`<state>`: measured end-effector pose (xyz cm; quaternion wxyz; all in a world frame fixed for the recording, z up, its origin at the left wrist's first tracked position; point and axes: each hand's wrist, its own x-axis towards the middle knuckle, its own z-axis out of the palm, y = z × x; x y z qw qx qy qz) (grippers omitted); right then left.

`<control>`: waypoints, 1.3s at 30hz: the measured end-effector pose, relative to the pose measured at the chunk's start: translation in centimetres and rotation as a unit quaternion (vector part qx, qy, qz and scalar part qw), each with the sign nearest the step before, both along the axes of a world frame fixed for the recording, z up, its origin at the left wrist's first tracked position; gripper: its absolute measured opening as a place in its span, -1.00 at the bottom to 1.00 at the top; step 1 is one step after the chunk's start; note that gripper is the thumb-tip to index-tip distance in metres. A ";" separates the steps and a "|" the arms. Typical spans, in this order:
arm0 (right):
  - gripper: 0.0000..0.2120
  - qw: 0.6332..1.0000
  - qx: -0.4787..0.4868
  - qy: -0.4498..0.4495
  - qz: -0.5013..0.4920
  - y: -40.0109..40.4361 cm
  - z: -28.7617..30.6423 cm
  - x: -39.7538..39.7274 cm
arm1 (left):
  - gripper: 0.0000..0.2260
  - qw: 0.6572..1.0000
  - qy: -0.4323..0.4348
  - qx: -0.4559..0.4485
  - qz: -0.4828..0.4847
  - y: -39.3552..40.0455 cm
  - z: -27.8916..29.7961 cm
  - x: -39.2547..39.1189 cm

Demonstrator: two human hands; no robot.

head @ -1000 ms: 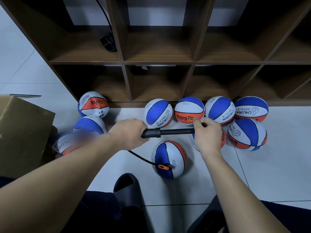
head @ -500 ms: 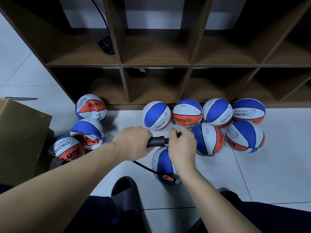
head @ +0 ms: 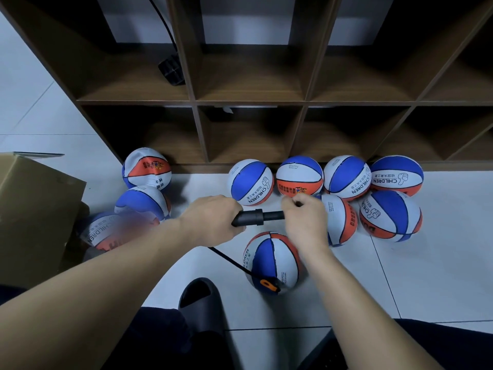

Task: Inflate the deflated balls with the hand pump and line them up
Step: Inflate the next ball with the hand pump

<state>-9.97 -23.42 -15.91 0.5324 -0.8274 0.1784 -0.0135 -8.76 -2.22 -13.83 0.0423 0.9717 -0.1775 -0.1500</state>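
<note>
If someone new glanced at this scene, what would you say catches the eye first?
Two hands at the centre work a black hand pump: the left hand grips its barrel, the right hand its handle end. Its hose runs down to a red, white and blue ball on the floor just below. Similar balls cluster along the foot of the wooden shelf unit behind.

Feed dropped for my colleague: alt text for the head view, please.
Both hands work a black pump: left hand grips its barrel, right hand its handle, hose running to a ball on the floor.
</note>
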 end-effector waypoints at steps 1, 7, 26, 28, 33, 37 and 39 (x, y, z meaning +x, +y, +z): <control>-0.59 1.000 0.004 0.004 -0.014 -1.1 0.0 0.5 | -0.77 1.000 -0.002 0.006 0.006 0.5 0.0 0.2; -0.62 0.995 0.026 -0.008 -0.091 -3.0 0.0 1.3 | -0.72 0.998 -0.053 0.033 0.006 1.4 0.6 1.1; -0.67 0.999 -0.024 -0.047 -0.012 4.0 0.4 -1.9 | -0.67 0.999 -0.046 0.005 -0.023 -1.2 -0.4 -0.4; -0.66 0.999 -0.011 -0.045 -0.011 3.8 0.6 -1.7 | -0.68 0.999 -0.046 0.008 -0.021 -1.2 -0.3 -0.2; -0.58 1.000 0.010 -0.023 -0.002 2.2 1.0 -0.7 | -0.73 0.999 -0.036 -0.006 -0.012 -1.1 0.2 0.2; -0.63 0.998 0.026 -0.016 -0.058 -2.0 1.4 1.1 | -0.77 0.999 -0.046 0.007 0.009 0.5 0.3 0.9; -0.66 0.996 0.031 -0.007 -0.089 -3.6 1.2 1.6 | -0.78 0.998 -0.048 0.017 0.020 1.2 0.5 1.2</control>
